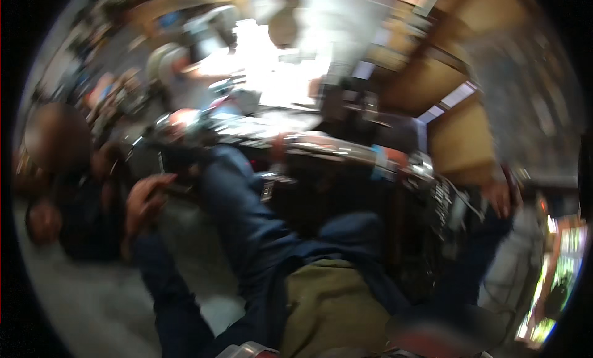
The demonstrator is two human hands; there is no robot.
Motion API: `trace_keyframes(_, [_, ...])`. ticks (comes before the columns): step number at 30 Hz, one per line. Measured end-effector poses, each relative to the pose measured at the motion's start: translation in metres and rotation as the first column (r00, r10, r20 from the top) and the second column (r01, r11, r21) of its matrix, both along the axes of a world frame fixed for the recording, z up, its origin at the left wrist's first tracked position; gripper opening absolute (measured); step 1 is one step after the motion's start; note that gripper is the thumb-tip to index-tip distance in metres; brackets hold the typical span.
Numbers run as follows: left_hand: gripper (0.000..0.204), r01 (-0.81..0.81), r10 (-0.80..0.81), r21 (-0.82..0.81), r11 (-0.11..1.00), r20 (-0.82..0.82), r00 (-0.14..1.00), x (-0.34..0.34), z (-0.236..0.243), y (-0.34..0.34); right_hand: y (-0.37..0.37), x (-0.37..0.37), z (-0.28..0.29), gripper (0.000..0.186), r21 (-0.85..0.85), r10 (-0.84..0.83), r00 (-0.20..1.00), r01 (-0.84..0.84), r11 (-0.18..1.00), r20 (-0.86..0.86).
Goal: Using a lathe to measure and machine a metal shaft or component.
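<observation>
A: What shows at the far left?
B: A co-worker in dark clothing, low beside the pale grey floor. The whole view is streaked with motion blur.

A: And the person's left hand?
B: The left hand is just right of the co-worker, raised above a dark blue sleeve. Its fingers are parted and loosely bent, and it looks half-open. Its fingertips point right, near the dark left end of the machinery.

A: What lies between the hands?
B: First a leg in blue denim, its knee up against the machinery. Then the nearest main thing, a long, shiny metal cylinder, lies roughly crosswise in front of the person. A light-blue band circles its right part, just beside an orange-red section. White glare fills the space beyond it.

A: Further right?
B: Tan, flat-faced panels stand behind, and a thin pale cable curves near the right hand.

A: Is that hand gripping anything?
B: One cannot tell; it is beside a slim, dark, curved piece, but blur hides any contact. A bright opening shows at the far right.
</observation>
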State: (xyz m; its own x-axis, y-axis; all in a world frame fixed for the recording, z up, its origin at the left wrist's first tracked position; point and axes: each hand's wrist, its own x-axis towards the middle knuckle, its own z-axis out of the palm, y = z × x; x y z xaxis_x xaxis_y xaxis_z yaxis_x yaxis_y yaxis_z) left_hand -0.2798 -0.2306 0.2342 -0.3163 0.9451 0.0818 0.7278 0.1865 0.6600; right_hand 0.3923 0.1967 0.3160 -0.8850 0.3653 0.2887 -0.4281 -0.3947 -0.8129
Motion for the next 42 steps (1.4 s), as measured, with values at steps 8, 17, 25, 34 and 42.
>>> trace_keyframes(8, [0.033, 0.349, -0.338, 0.115, 0.930, -0.109, 0.935, 0.006, 0.023, 0.035, 0.000, -0.084, 0.006, 0.100, 0.065, 0.310, 0.888, -0.351, 0.934, 0.341])
trace_keyframes(17, [0.066, 0.462, -0.257, -0.066, 0.884, 0.758, 0.600, 0.054, 0.106, 0.099, -0.024, -0.128, -0.008, 0.084, 0.421, -0.249, 0.904, 0.086, 0.903, 0.348])
trace_keyframes(25, [0.045, 0.569, -0.540, 0.208, 0.795, 0.671, 0.508, 0.190, -0.018, 0.157, 0.012, -0.050, -0.182, 0.031, 0.940, -0.914, 0.265, 0.067, 0.334, 0.306])
trace_keyframes(34, [0.040, 0.441, -0.211, -0.487, 0.754, 0.457, 0.864, 0.291, -0.159, 0.199, -0.027, -0.072, -0.222, 0.023, 0.801, -0.906, 0.310, 0.440, 0.405, 0.288])
trace_keyframes(42, [0.033, 0.417, -0.185, -0.434, 0.799, 0.482, 0.856, 0.291, -0.191, 0.220, -0.052, -0.057, -0.191, 0.022, 0.858, -0.873, 0.179, 0.177, 0.482, 0.454])
